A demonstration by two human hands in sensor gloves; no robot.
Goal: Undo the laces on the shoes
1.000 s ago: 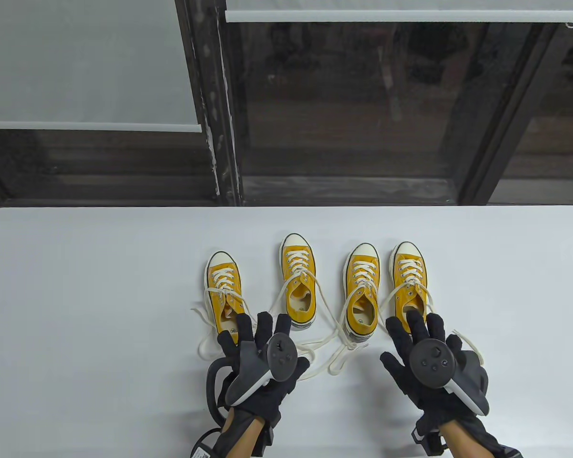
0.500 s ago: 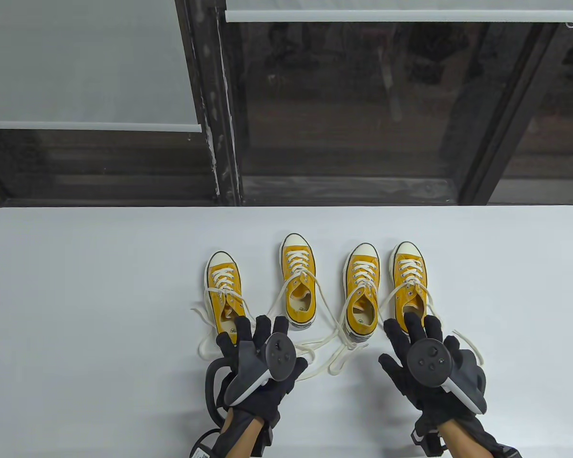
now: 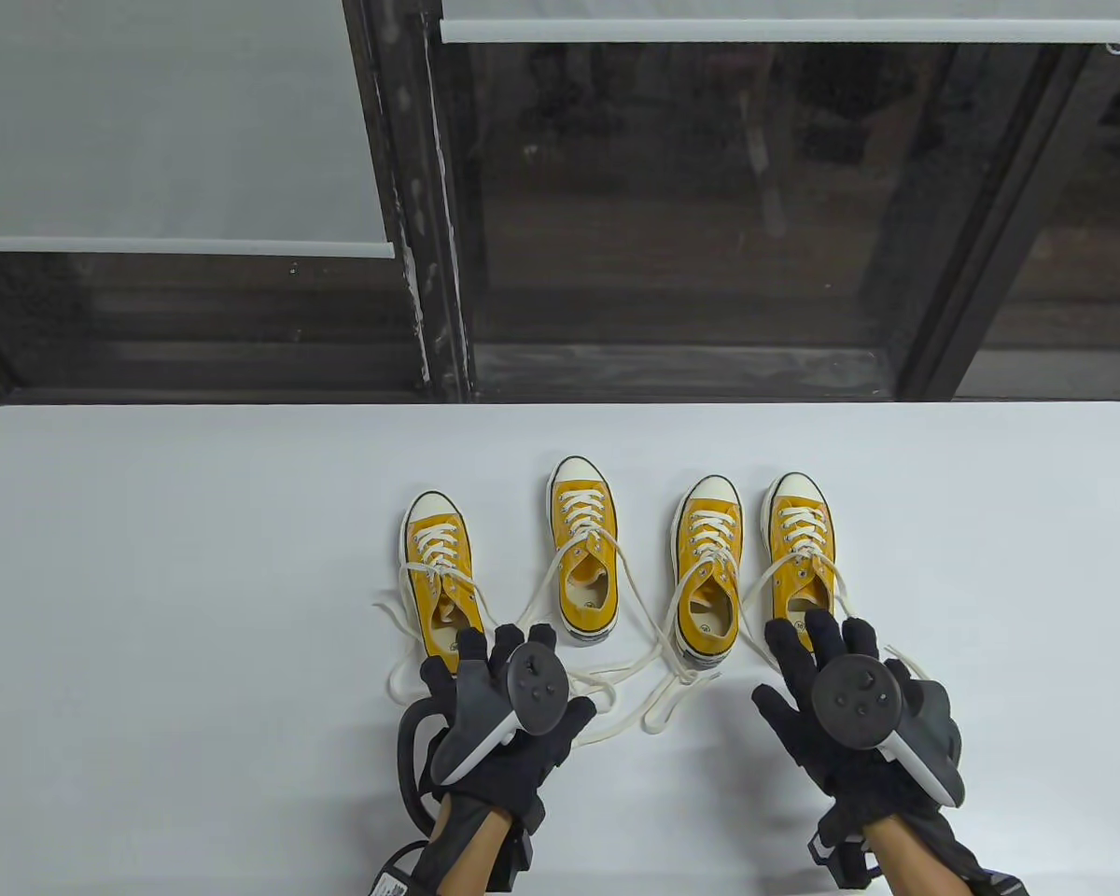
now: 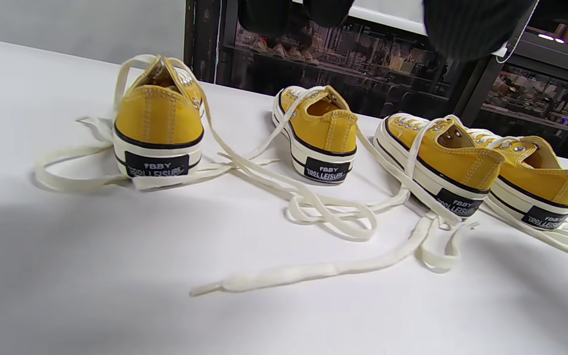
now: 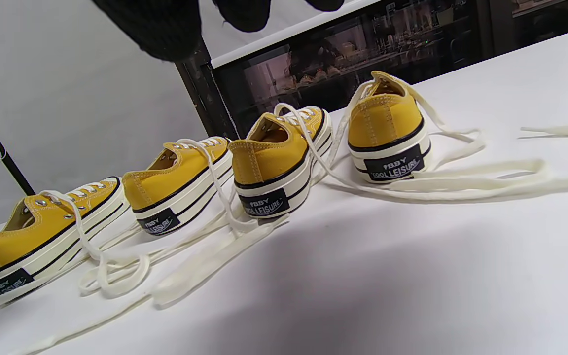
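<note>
Several yellow low-top sneakers stand in a row on the white table [image 3: 196, 579], toes pointing away from me. From left to right they are the leftmost [image 3: 439, 560], the second [image 3: 583, 551], the third [image 3: 707, 569] and the rightmost [image 3: 800, 541]. Their cream laces [image 3: 649, 681] lie loose and trail across the table near the heels, with no bow showing. My left hand [image 3: 504, 672] hovers open, fingers spread, behind the leftmost shoe's heel. My right hand [image 3: 826, 663] hovers open at the rightmost shoe's heel. Neither holds anything. The left wrist view shows tangled lace loops [image 4: 333, 217].
The table's far edge meets a dark window frame [image 3: 429, 280] with glass behind it. Lace ends [image 5: 461, 180] stretch out to the right of the rightmost shoe [image 5: 387, 123]. A black cable [image 3: 411, 756] loops beside my left wrist.
My left hand has drawn back slightly toward the near edge. My right hand has shifted a little to the right. The shoes and laces have not moved.
</note>
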